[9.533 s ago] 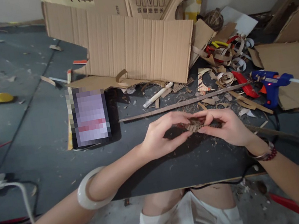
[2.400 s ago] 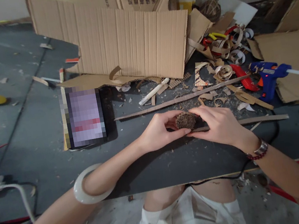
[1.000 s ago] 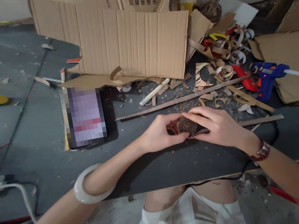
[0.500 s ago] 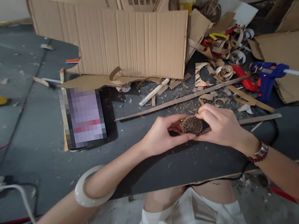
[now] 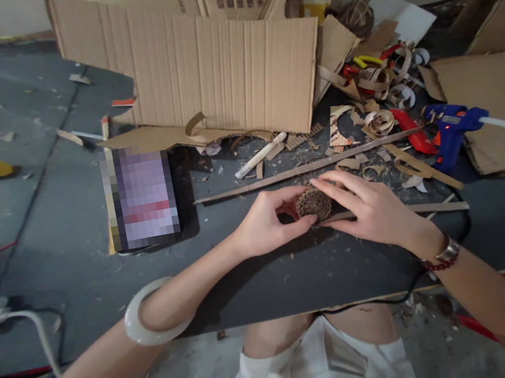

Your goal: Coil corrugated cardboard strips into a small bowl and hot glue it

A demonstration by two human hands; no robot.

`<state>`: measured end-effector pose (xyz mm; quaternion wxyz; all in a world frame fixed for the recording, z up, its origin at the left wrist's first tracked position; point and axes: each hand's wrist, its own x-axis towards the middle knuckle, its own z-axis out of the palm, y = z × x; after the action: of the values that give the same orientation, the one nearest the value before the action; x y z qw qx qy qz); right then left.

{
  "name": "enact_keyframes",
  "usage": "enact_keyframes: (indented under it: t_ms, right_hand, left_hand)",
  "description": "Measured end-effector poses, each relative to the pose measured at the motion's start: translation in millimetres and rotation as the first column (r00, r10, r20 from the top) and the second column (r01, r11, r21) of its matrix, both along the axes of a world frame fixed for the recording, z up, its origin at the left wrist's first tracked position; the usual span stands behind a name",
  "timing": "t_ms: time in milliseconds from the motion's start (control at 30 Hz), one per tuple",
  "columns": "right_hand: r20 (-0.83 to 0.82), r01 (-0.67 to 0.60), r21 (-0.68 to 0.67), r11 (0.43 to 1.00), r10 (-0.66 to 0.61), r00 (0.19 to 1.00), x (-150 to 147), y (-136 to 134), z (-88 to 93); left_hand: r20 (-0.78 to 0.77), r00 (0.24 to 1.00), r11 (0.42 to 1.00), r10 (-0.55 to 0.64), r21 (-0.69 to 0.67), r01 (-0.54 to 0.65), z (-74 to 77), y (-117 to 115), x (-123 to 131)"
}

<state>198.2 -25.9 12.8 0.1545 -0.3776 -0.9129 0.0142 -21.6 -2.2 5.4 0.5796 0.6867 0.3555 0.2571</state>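
Two hands: both over the dark tabletop [image 5: 293,283], lower middle of the frame, pretty close together.
Left hand [image 5: 267,219]: grasping the rolled cardboard coil [image 5: 314,205], fingers curled behind it, thumb along the lower edge. White bangle [image 5: 145,315] sits on that forearm.
Right hand [image 5: 368,211]: fingers stretched out, not clenched, lying over the cardboard strip [image 5: 436,207] just beside the coil; can't tell if it's actually pinching anything.
Coil spot: centre of the table, held just above the surface, between both hands.
Strip: runs right from the coil, under the right hand.
Nearby stuff: long brown strip [image 5: 307,167] just above the hands, blue glue gun [image 5: 450,131] at right, cardboard curls [image 5: 380,122] upper right, big cardboard sheet [image 5: 222,70] at top.
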Motion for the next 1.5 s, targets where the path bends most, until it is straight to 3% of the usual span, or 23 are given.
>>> enact_keyframes:
  t_ms: [200,467,967,1067,1300,1500]
  right_hand:
    - [-0.008,-0.037,0.027,0.999,0.037,0.999,0.7,0.6,-0.5]
    - [-0.059,-0.036,-0.054,0.998,0.032,0.998,3.7,0.2,-3.1]
    - [-0.074,-0.007,0.017,1.000,0.008,0.997,-0.8,-4.3,-1.4]
    - [-0.040,0.018,0.034,0.999,-0.016,0.999,2.1,-2.3,-0.3]
    - [0.044,0.011,-0.008,1.000,-0.011,0.999,6.0,2.2,-1.6]
    - [0.088,0.005,-0.049,0.999,0.000,0.996,4.8,1.5,-2.9]
  left_hand:
    - [-0.022,0.999,0.999,-0.033,0.032,0.034,1.7,0.8,-0.3]
    - [0.032,0.999,0.999,-0.040,-0.034,0.041,0.9,1.1,-1.6]
    - [0.128,0.952,0.948,0.280,-0.195,-0.252,-0.3,4.4,4.4]
    - [0.107,0.968,0.965,0.227,-0.160,-0.209,-1.7,3.8,3.6]
    - [0.029,0.999,0.997,-0.027,-0.067,0.029,-4.6,3.9,-2.1]
    - [-0.021,0.996,0.996,-0.081,0.028,0.082,-1.4,3.6,-3.2]
